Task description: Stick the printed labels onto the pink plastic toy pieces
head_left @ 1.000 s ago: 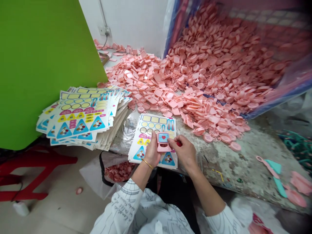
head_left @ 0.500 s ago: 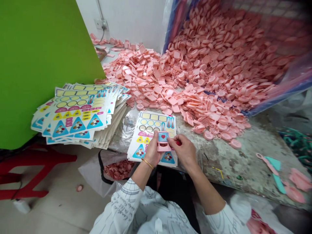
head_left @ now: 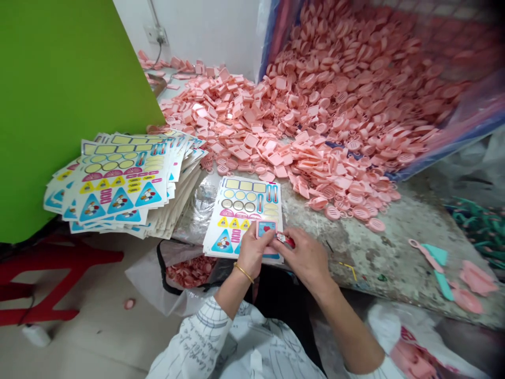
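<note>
My left hand [head_left: 251, 251] grips a small pink plastic toy piece [head_left: 265, 226] with a blue heart sticker on its face. The left thumb presses near the sticker's lower edge and covers the piece's lower part. Close at its right, my right hand [head_left: 305, 257] pinches a small red-handled tool [head_left: 287, 240]. A metallic part of this tool shows by the fingers; its exact kind is not clear. Under both hands lies a short stack of sticker sheets [head_left: 241, 200] printed with rectangles, circles, thermometers and blue triangles.
A tall pile of sticker sheets [head_left: 118, 173] stands at left beside a green panel [head_left: 71, 73]. Pink plastic parts [head_left: 244, 116] heap across the back, spilling from a lined crate [head_left: 430, 152]. Pink and turquoise pieces [head_left: 437, 266] lie right. A red stool [head_left: 79, 279] stands low left.
The toy piece has tipped and sits lower, its lower part now behind my fingers. My left thumb has moved onto its front, and my right hand has come closer with the red tool.
</note>
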A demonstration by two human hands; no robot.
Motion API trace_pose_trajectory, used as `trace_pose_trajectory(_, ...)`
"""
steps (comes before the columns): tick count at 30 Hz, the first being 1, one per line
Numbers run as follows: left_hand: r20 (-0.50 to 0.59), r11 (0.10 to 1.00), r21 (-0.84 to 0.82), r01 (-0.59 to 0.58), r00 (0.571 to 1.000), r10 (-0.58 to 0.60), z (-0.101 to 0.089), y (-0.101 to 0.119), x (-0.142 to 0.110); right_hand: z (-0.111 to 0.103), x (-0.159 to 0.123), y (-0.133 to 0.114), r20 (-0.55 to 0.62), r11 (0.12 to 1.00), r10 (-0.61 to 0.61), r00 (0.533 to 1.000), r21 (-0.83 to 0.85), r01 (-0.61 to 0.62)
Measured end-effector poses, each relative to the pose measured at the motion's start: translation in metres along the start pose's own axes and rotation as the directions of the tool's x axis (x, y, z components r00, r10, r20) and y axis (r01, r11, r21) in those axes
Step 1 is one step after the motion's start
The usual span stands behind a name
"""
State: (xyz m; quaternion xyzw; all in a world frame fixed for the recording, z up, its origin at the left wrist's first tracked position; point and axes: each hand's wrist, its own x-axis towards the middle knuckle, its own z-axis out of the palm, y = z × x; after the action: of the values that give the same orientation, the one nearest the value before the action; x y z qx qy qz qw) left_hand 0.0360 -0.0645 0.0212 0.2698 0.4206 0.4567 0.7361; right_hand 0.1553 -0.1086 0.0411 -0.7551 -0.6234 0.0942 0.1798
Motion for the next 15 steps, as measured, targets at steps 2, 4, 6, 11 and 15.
trace_pose_trajectory(2,0.005,1.0,-0.003,0.016,1.0,-0.016,-0.002,-0.001,-0.009,-0.003,-0.011,0.002,0.014,1.0,0.001,1.0,0.009,-0.002)
trace_pose_trajectory(4,-0.02,0.998,-0.033,0.049,0.999,-0.05,-0.008,0.003,-0.015,-0.008,-0.024,0.005,0.0,1.0,-0.004,1.0,0.01,0.004)
trace_pose_trajectory(6,-0.086,0.996,-0.06,0.066,0.994,-0.071,-0.017,0.012,-0.019,-0.012,-0.035,0.012,-0.036,1.0,0.01,0.999,0.027,-0.009)
trace_pose_trajectory(11,-0.028,0.997,-0.02,0.071,0.997,-0.072,-0.027,0.025,-0.029,-0.019,-0.062,0.056,-0.12,0.958,0.245,0.962,0.182,-0.221)
trace_pose_trajectory(15,0.105,0.986,-0.001,0.169,0.98,-0.168,-0.018,0.011,-0.04,-0.016,-0.086,0.088,-0.086,0.865,0.409,0.909,0.355,-0.355)
